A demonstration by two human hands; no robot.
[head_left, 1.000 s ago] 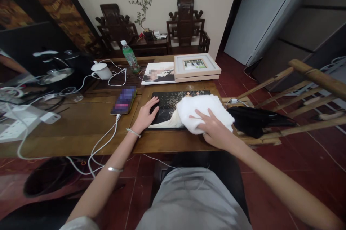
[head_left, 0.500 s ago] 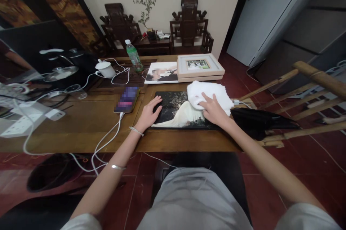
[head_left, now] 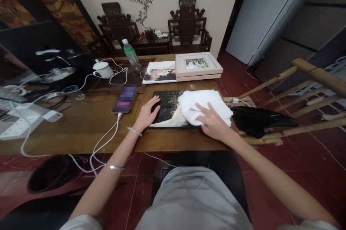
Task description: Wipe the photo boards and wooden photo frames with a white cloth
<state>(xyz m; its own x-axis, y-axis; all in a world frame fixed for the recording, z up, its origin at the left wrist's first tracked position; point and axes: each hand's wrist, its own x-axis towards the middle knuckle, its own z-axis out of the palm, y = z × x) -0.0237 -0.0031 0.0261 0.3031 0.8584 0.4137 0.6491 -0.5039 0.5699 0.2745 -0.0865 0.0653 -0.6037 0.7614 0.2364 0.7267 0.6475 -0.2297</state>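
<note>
A dark photo panel point(head_left: 167, 111) with a pale gown printed on it lies flat on the wooden table. My left hand point(head_left: 148, 111) rests at its left edge, fingers stretched out and thumb apart, touching the panel. On the panel's right part, my right hand point(head_left: 212, 120) presses a folded white towel point(head_left: 194, 100) against the surface, some fingers extended over the cloth. The towel covers the right side of the picture.
Behind the panel are a framed picture point(head_left: 199, 72) and a white-edged photo print point(head_left: 159, 77). A phone point(head_left: 125, 100) on a cable, a green-labelled bottle point(head_left: 132, 56), a lidded white cup point(head_left: 103, 70) and a power strip point(head_left: 20, 122) stand left. A bamboo chair point(head_left: 319, 78) is at right.
My right hand has slid the towel toward me and a little left across the panel, hiding more of the gown. My left hand stays at the left edge.
</note>
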